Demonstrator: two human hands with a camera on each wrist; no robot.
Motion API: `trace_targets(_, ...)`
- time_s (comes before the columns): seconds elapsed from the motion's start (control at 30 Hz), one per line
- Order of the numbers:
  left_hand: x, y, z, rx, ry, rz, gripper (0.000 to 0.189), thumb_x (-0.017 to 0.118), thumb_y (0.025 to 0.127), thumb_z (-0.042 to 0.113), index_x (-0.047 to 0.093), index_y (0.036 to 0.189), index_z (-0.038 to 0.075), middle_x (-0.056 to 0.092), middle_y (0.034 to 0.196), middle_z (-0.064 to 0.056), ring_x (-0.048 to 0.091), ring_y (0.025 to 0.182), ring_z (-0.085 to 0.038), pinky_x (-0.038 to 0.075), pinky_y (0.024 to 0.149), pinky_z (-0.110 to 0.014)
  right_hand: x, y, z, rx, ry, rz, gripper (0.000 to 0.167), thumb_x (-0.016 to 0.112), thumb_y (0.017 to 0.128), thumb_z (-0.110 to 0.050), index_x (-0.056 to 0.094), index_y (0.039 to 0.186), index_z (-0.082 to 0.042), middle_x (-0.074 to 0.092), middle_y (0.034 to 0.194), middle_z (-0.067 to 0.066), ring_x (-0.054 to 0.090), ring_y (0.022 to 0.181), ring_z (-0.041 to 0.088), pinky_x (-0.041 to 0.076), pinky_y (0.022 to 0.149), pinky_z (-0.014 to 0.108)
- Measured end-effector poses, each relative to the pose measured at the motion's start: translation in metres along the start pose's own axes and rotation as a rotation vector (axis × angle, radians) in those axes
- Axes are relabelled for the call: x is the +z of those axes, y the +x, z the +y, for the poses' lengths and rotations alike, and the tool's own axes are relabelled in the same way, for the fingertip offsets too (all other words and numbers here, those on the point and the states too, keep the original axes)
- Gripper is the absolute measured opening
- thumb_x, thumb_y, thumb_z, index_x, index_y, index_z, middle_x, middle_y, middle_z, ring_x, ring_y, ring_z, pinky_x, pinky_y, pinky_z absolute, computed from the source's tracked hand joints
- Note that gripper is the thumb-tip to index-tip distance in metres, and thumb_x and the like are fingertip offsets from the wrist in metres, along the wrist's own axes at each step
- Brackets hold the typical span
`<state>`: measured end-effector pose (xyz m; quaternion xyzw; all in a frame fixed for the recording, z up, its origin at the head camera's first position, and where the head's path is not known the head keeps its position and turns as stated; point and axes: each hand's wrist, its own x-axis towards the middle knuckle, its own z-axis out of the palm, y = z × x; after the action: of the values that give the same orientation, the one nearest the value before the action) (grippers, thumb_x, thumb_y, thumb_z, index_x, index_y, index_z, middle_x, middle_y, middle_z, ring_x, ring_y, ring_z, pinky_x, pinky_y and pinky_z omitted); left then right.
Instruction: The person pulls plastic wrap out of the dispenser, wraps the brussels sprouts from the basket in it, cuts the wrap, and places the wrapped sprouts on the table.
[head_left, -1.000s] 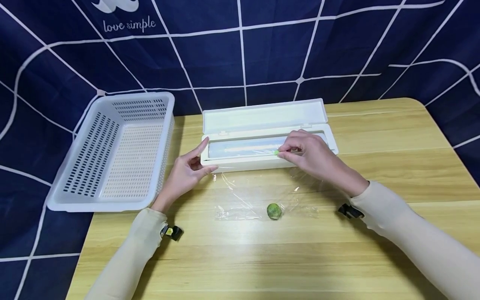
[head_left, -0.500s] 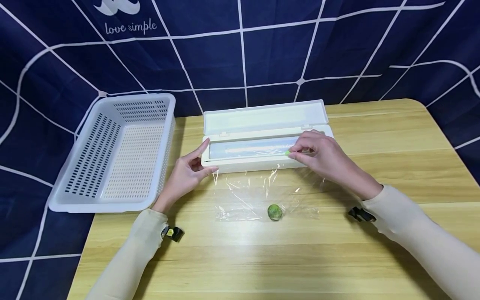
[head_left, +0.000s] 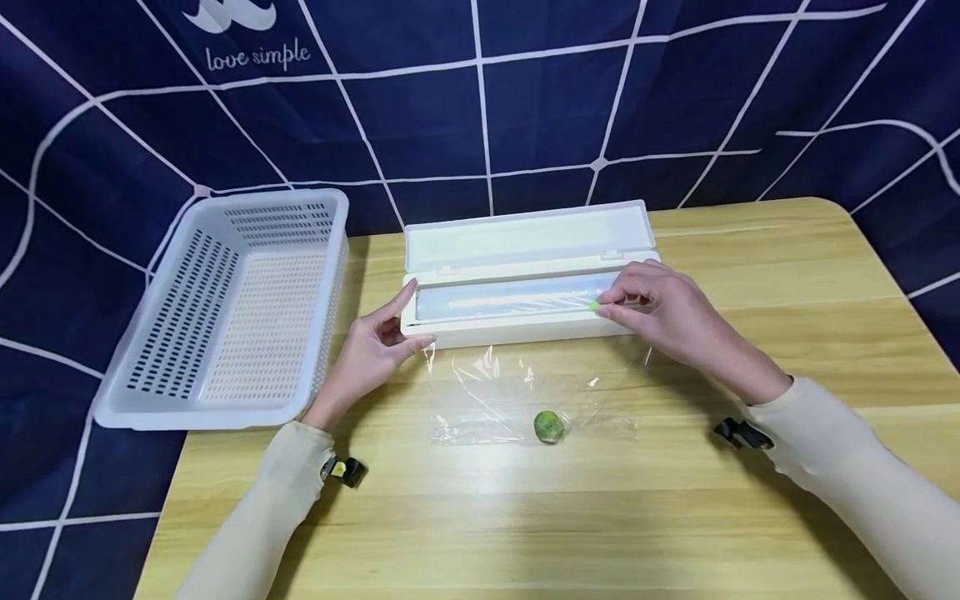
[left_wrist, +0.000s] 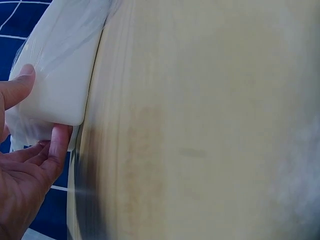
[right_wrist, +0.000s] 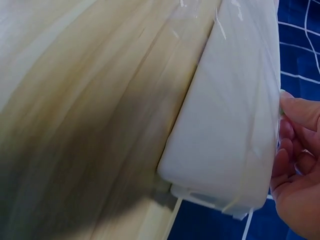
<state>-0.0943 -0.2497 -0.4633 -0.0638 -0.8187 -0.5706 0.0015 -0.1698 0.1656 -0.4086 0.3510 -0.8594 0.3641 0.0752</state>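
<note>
On the bench [head_left: 480, 525], head view, your left hand [head_left: 367, 346] gripped the cling-film dispenser [head_left: 517, 332]; your right hand [head_left: 666, 310] pinched its green slider [head_left: 594, 305]; film [head_left: 487, 400] stretched to the lime [head_left: 549, 427]. Left wrist: slackening that grip could have let it skid. Right wrist: tilting risked snagging.

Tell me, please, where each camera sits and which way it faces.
Head: on the head, facing forward and down at the cling-film dispenser, green citrus-like fruit and perforated basket; the left hand, right hand and cream sleeves show.
Left wrist: on that wrist, facing along the hand toward the dispenser's left end; the left hand shows.
Right wrist: on that wrist, facing the dispenser's right end; the right hand shows.
Shared: both wrist views include wood-grain tabletop and navy cloth.
</note>
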Motion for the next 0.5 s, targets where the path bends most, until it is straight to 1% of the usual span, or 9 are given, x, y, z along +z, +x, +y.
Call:
trace_targets(0.1,-0.0004,-0.0011,0.0002,0.000,0.002,0.007,0.085,0.091,0.092,0.011,0.049,0.164,0.031,0.041,0.168,0.014,0.055,0.074,-0.020,0.056,0.072,-0.022,-0.0026,-0.0014,0.0021,0.008,0.005,-0.004,0.021,0.090,0.086,0.006,0.081,0.092,-0.012,0.074,0.095,-0.003,0.055,0.083,0.011,0.044,0.067,0.017)
trace_targets(0.23,0.0007,-0.0006,0.0006,0.003,0.002,-0.003,0.084,0.090,0.093,0.013,0.048,0.164,0.030,0.040,0.169,0.015,0.054,0.075,-0.020,0.056,0.073,-0.022,-0.0052,-0.0025,0.0043,-0.001,-0.002,-0.008,0.021,0.090,0.087,0.005,0.081,0.091,-0.013,0.073,0.094,-0.004,0.054,0.083,0.011,0.043,0.067,0.017)
trace_targets(0.37,0.0009,-0.0005,0.0009,0.006,-0.001,-0.010,0.084,0.090,0.093,0.012,0.048,0.165,0.028,0.040,0.169,0.014,0.052,0.074,-0.020,0.054,0.071,-0.022,-0.0056,-0.0025,0.0062,-0.018,0.000,-0.011,0.021,0.090,0.086,0.005,0.081,0.091,-0.013,0.073,0.093,-0.004,0.054,0.083,0.012,0.043,0.067,0.017)
trace_targets(0.5,0.0003,-0.0007,0.0014,0.005,-0.008,-0.009,0.084,0.089,0.094,0.011,0.048,0.165,0.028,0.039,0.169,0.013,0.052,0.074,-0.019,0.054,0.071,-0.022,-0.0057,-0.0021,0.0071,-0.016,0.006,-0.017,0.021,0.090,0.086,0.005,0.081,0.092,-0.013,0.073,0.093,-0.005,0.056,0.084,0.011,0.047,0.069,0.015)
